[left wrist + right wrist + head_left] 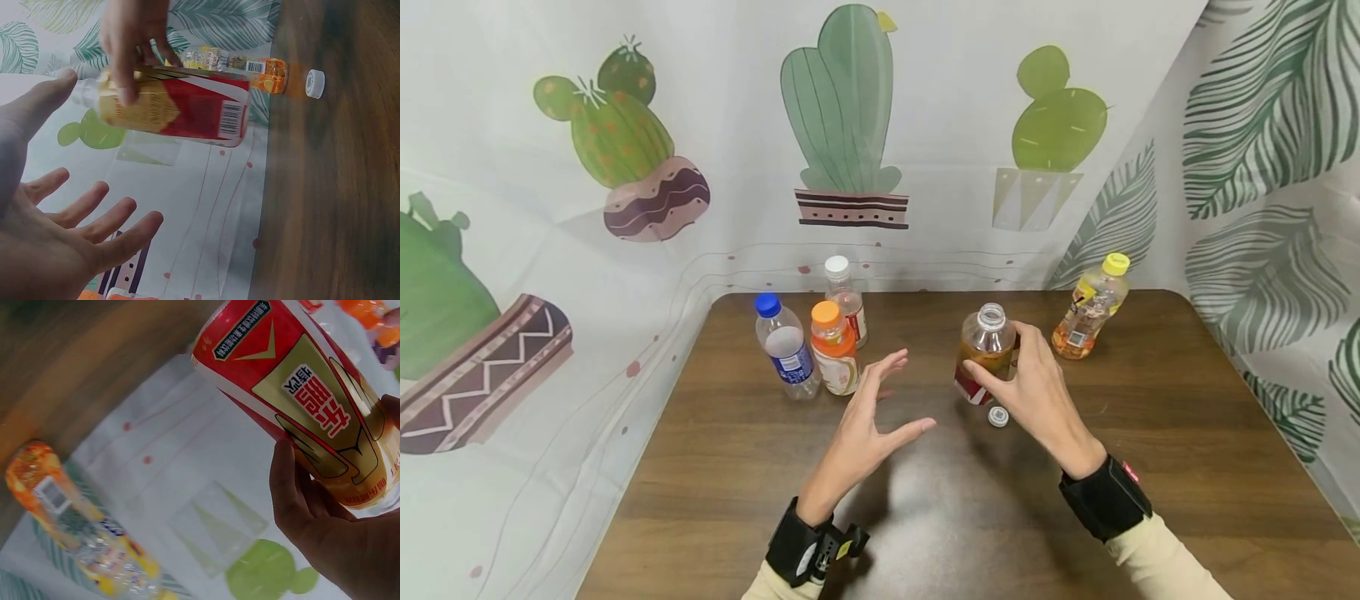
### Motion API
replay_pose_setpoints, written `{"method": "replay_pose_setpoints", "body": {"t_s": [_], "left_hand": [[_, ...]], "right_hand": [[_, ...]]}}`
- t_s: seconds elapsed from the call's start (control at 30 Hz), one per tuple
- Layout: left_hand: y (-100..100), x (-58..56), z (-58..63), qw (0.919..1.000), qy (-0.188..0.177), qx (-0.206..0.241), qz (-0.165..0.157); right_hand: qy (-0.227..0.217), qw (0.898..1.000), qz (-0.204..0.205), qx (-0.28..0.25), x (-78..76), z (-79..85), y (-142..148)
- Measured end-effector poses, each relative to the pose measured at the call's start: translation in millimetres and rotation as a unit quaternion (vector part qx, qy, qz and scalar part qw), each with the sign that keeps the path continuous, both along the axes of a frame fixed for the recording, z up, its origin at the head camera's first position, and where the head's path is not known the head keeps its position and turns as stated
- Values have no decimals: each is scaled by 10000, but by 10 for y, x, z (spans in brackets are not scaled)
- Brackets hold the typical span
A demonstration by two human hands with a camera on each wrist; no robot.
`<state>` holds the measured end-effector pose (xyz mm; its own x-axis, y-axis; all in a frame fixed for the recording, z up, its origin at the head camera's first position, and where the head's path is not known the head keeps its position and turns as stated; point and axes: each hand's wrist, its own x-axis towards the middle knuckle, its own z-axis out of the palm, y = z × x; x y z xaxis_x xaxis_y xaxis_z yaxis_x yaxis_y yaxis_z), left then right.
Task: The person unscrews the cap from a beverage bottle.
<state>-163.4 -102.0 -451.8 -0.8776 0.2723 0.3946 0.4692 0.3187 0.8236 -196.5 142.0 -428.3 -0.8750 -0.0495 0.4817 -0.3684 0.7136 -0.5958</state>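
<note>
My right hand (1037,387) grips a bottle with a red and gold label (987,346) around its upper part. The bottle's mouth is uncapped, and its base appears raised off the table. In the right wrist view, the label (319,400) faces the camera beside my curled fingers. My left hand (865,425) is to the left of this bottle, thumb and fingers spread and nothing between them. The left wrist view shows its palm (50,250) apart from the bottle. A small white cap (997,417) lies on the table just below the held bottle.
On the left of the wooden table (715,500) stand a blue-capped bottle (790,350), an orange-capped bottle (835,354) and a white-capped bottle (847,292), close together. A yellow-capped bottle (1090,308) stands at the back right. A printed cloth (947,125) hangs behind.
</note>
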Motion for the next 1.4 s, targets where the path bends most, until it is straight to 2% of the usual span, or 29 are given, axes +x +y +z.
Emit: {"method": "replay_pose_setpoints", "body": {"t_s": [0.2, 0.4, 0.6, 0.77, 1.17, 1.4], "left_hand": [[-18, 6, 5, 10000, 31, -20, -25], [-17, 22, 29, 10000, 10, -69, 39], [26, 124, 222, 10000, -63, 45, -17], [42, 181, 333, 9999, -67, 89, -78], [48, 193, 320, 9996, -210, 142, -111], [46, 185, 326, 9994, -313, 119, -133]], "right_hand": [[-226, 9990, -352, -158, -133, -157, 82], [-560, 9936, -853, -483, -230, -292, 112], [-491, 9908, -1130, -567, -316, -404, 108], [-443, 9896, -1259, -539, -350, -475, 91], [-648, 9873, -1364, -499, -382, -634, 101], [-592, 9883, -1334, -446, -394, -665, 104]]}}
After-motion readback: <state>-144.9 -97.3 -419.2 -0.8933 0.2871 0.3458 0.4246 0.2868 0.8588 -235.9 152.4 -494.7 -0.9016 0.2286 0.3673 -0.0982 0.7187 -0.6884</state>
